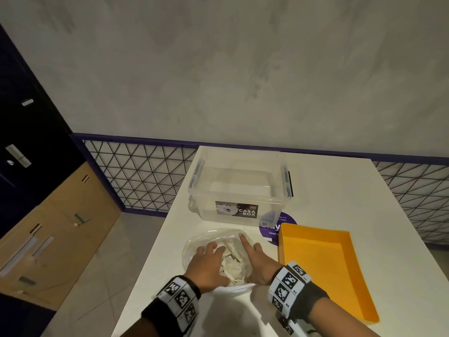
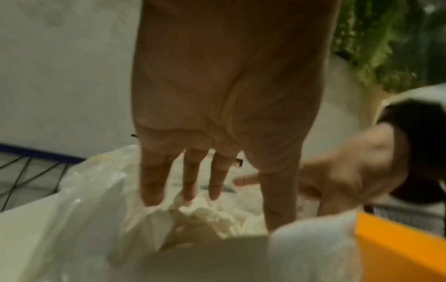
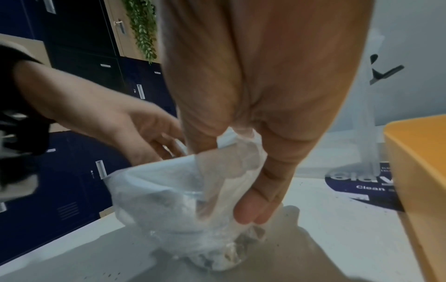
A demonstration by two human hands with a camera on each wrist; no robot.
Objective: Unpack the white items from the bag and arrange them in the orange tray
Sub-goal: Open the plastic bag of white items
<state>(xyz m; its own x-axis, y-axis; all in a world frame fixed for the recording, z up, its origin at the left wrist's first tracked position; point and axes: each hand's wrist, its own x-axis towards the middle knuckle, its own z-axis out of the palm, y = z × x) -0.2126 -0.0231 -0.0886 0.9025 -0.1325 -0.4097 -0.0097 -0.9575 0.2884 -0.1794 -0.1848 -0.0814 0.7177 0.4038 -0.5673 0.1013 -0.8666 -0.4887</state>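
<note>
Both hands are down at the clear plastic bag (image 1: 213, 242), which sits on the white table (image 1: 340, 190) near its front edge, just left of the orange tray (image 1: 323, 263). The left hand (image 1: 206, 266) reaches into the bag's open mouth with its fingers (image 2: 152, 187) straight and slightly spread, their tips down on the crumpled white items (image 1: 232, 266) heaped inside; it grips nothing that I can make out. The right hand (image 1: 257, 262) is at the bag's right side, index finger pointing forward along the rim, and from the right wrist view its thumb and fingers (image 3: 255, 208) pinch a fold of the thin plastic, holding that side of the bag up and open. The white items are all in the bag, a wrinkled pile showing through the film; how many there are is hard to tell. The tray lies flat with its long side running away from the person, its near corner just beside the right wrist. Behind the bag stands 1 clear storage box (image 1: 240, 190) with a dark label on its front wall, and a round purple sticker (image 1: 269, 227) shows on the table between box and tray.
</note>
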